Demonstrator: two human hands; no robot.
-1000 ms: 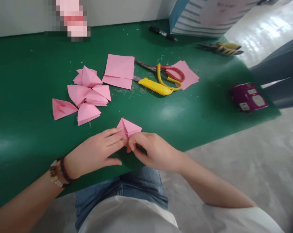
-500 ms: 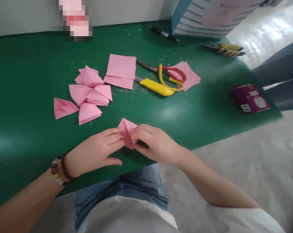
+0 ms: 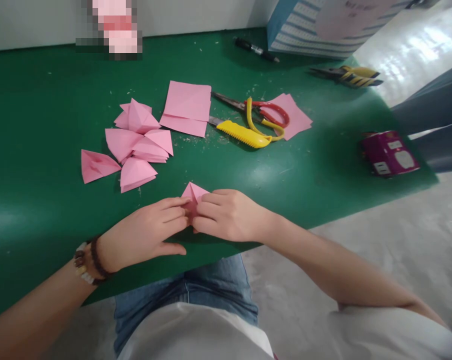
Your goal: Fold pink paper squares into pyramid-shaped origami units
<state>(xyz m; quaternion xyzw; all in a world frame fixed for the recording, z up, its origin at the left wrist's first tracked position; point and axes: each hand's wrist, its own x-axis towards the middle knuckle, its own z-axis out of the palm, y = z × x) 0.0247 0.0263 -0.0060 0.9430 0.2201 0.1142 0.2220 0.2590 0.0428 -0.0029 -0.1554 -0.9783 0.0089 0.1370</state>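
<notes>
A folded piece of pink paper [image 3: 193, 192] lies on the green tabletop close to its front edge, its pointed top showing and its lower part covered by my fingers. My left hand [image 3: 147, 232] rests flat from the left, fingers stretched out with their tips on the paper and the thumb held apart. From the other side my right hand [image 3: 228, 215] has its fingers curled together on the paper's right part. Beyond my hands sit several folded pink paper pieces [image 3: 138, 145] in a loose group, one [image 3: 98, 166] at its left end.
Flat pink sheets [image 3: 188, 102] lie farther back, beside scissors [image 3: 265, 117] with red and yellow handles and a yellow-handled cutter [image 3: 243, 134]. More pink sheets [image 3: 297, 120] are under the scissors. Pen [image 3: 256, 49], pliers [image 3: 346, 74], purple box [image 3: 391, 154] and a striped box [image 3: 316, 30] stand around.
My right hand has turned and shifted slightly left, its fingers now closed lower over the paper, covering more of it. My left hand has barely moved.
</notes>
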